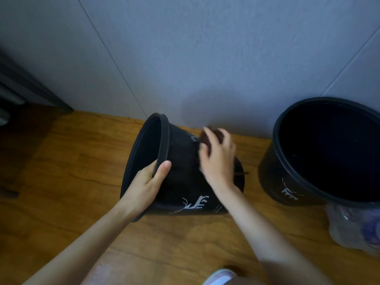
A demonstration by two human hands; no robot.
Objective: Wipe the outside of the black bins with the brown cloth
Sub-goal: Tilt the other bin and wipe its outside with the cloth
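Note:
A black bin (181, 161) with a white antler print lies tipped on its side on the wooden floor, its mouth facing left. My left hand (146, 186) grips its rim, thumb outside on the wall, fingers hidden inside. My right hand (218, 157) presses the brown cloth (213, 135) against the upper side of the bin; the hand is motion-blurred and covers most of the cloth. A second black bin (287, 182) stands upright at the right, its open mouth toward the camera.
A grey-blue wall (205, 58) runs right behind both bins. A clear plastic bag (353, 229) lies at the lower right, beside the upright bin. Dark furniture (24, 89) stands at the far left. Wooden floor (72, 171) spreads left and in front.

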